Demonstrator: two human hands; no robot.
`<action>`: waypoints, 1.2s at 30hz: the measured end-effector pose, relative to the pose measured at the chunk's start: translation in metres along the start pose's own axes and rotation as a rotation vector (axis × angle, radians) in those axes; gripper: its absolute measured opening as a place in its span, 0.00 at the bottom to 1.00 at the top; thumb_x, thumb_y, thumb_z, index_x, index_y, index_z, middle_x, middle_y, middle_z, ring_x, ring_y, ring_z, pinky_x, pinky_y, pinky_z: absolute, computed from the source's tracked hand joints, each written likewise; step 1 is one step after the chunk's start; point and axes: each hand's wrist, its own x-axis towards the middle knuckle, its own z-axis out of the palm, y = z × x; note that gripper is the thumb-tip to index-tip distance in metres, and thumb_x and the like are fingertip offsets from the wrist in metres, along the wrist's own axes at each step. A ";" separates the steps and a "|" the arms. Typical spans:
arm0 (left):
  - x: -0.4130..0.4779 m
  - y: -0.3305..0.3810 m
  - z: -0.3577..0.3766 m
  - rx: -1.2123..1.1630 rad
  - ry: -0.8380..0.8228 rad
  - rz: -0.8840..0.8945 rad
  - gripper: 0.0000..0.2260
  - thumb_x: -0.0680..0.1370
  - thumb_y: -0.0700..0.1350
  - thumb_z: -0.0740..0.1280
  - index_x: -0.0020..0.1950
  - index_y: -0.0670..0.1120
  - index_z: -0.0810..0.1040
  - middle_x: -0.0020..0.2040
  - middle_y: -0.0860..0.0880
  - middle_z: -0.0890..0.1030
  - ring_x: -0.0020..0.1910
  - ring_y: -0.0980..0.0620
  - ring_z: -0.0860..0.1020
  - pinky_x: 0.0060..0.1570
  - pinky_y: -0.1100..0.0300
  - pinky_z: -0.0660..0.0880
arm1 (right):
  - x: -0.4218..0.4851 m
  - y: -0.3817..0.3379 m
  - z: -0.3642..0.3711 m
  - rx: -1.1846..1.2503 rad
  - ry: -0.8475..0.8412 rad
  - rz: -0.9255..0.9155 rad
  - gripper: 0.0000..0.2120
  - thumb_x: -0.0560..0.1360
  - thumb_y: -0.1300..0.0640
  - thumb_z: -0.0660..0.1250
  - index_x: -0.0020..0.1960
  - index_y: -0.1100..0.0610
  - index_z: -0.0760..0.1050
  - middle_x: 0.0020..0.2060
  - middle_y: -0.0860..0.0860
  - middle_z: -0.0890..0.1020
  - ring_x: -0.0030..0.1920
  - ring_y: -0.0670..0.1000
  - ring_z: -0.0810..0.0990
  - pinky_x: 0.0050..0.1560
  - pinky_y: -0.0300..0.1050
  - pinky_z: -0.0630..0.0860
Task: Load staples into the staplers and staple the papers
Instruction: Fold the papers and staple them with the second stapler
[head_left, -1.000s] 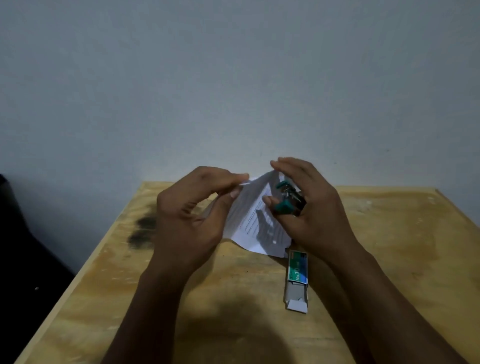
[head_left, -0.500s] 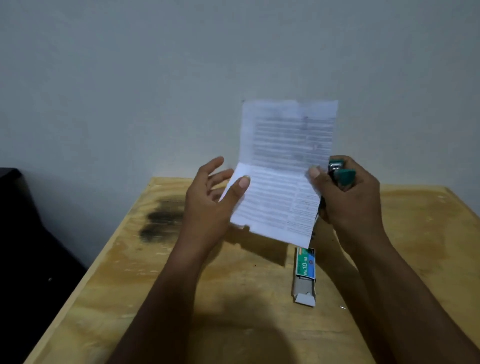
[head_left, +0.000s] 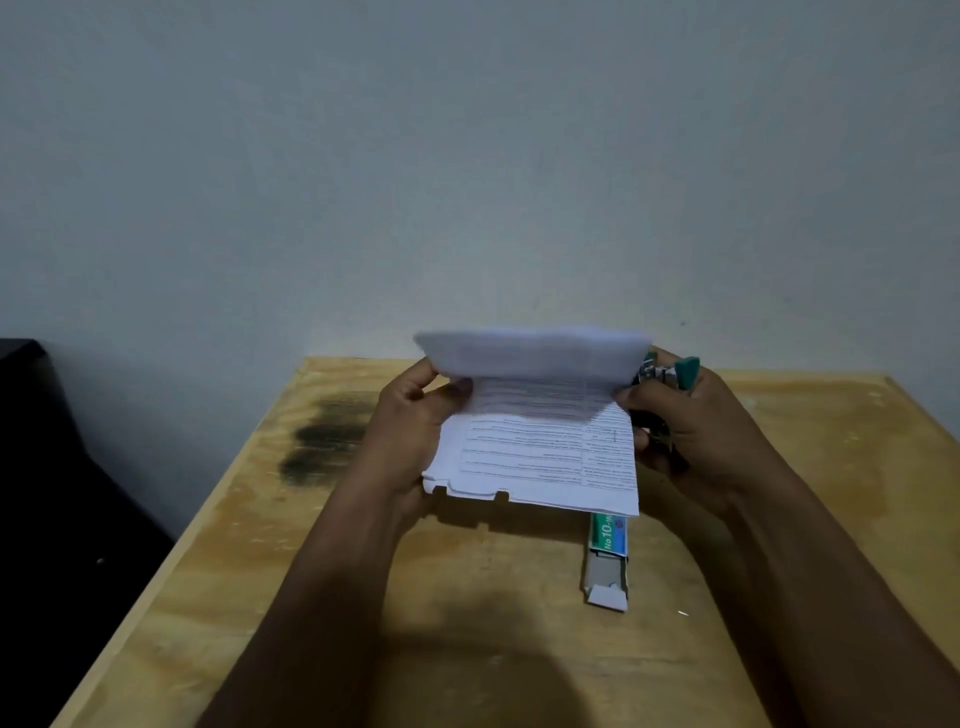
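Paper (head_left: 545, 457) folded forward; left fingers (head_left: 415, 395), right fingers (head_left: 649, 408) pinch its sides.

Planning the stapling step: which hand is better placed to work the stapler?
The right hand: it holds the stapler at the right edge of the paper; the left hand only grips the paper.

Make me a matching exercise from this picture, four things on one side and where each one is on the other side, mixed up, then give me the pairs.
Things:
1. paper
2. stapler
3. staple box
4. dark stain

Places:
A. lying on the table, end flap open
B. gripped in the right hand alone
C. marked on the table's left part
D. held up, left hand on one edge, right hand on the other

Pairs: 1-D, 2-B, 3-A, 4-C
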 end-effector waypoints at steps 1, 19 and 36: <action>0.000 -0.001 -0.001 0.008 -0.011 0.012 0.10 0.81 0.34 0.63 0.49 0.42 0.83 0.47 0.42 0.86 0.43 0.37 0.83 0.36 0.52 0.81 | 0.000 0.000 0.000 -0.006 0.014 0.005 0.06 0.77 0.70 0.60 0.50 0.68 0.75 0.33 0.62 0.67 0.26 0.52 0.65 0.24 0.38 0.61; 0.005 -0.010 -0.002 0.081 -0.034 -0.091 0.29 0.65 0.49 0.82 0.65 0.50 0.80 0.58 0.41 0.86 0.53 0.41 0.86 0.54 0.43 0.82 | 0.002 0.005 0.009 0.089 0.298 -0.068 0.06 0.75 0.69 0.70 0.51 0.64 0.79 0.31 0.58 0.74 0.21 0.46 0.69 0.21 0.35 0.69; 0.002 -0.008 -0.005 0.021 -0.150 0.016 0.26 0.68 0.45 0.82 0.64 0.51 0.81 0.53 0.44 0.87 0.47 0.45 0.83 0.40 0.54 0.78 | -0.003 0.008 0.006 0.018 0.094 0.006 0.06 0.75 0.59 0.72 0.43 0.62 0.79 0.30 0.53 0.81 0.31 0.50 0.81 0.31 0.41 0.75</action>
